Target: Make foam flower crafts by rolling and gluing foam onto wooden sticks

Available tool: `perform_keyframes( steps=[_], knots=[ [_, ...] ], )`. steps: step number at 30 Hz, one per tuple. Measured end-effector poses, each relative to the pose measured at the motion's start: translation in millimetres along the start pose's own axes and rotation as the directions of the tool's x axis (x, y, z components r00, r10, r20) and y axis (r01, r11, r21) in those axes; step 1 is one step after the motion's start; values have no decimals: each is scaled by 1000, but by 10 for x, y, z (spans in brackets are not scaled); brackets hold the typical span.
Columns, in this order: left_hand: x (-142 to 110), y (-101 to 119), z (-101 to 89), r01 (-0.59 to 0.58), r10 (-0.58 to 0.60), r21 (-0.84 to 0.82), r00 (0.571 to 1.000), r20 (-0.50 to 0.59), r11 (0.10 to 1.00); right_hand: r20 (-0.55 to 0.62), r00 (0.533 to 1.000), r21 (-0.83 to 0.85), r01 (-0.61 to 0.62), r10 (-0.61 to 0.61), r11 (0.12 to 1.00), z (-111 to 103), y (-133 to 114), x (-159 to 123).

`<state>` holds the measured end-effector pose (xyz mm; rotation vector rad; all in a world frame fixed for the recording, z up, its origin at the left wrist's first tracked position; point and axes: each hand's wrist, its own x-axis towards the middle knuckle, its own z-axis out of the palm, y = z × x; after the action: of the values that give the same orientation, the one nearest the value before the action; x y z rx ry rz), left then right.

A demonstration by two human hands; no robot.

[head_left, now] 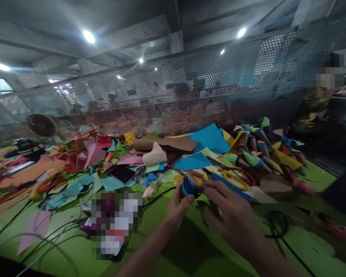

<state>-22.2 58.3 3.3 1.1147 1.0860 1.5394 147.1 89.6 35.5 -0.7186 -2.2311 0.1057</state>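
Observation:
My left hand (pixel 180 204) is closed around a small blue rolled piece (pixel 188 186) that looks like felt or paper. A brown part (pixel 194 177) shows just behind it. My right hand (pixel 225 204) comes in from the right, its fingertips together against the right side of the blue piece. What lies between those fingertips is partly hidden. Beyond my right hand are yellow loop handles (pixel 233 181), probably of scissors, and a dark blue strip (pixel 230 186). A pale sheet (pixel 261 195) lies to their right.
Coloured scraps (pixel 86 154) and blue sheets (pixel 212 138) cover the back of the green table (pixel 150 238). Brown cones with green and blue trim (pixel 256 144) pile up at right. A phone (pixel 122 174), black cable (pixel 279 225) and red, dark-tipped tool (pixel 331 227) lie around. A perforated screen (pixel 161 100) stands behind.

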Motion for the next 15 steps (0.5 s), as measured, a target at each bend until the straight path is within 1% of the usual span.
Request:
perform_keyframes(
  steps=[5, 10, 15],
  knots=[
    [2, 17, 3, 4, -4, 0, 1000, 1, 1000, -18, 1000, 25, -3, 4, 1000, -26, 0, 6],
    [5, -1, -7, -1, 0, -21, 1000, -24, 1000, -57, 998, 15, -29, 30, 999, -33, 25, 0],
    [12, -43, -11, -8, 8, -37, 1000, -23, 999, -90, 995, 46, -42, 46, 998, -43, 76, 33]
  ],
)
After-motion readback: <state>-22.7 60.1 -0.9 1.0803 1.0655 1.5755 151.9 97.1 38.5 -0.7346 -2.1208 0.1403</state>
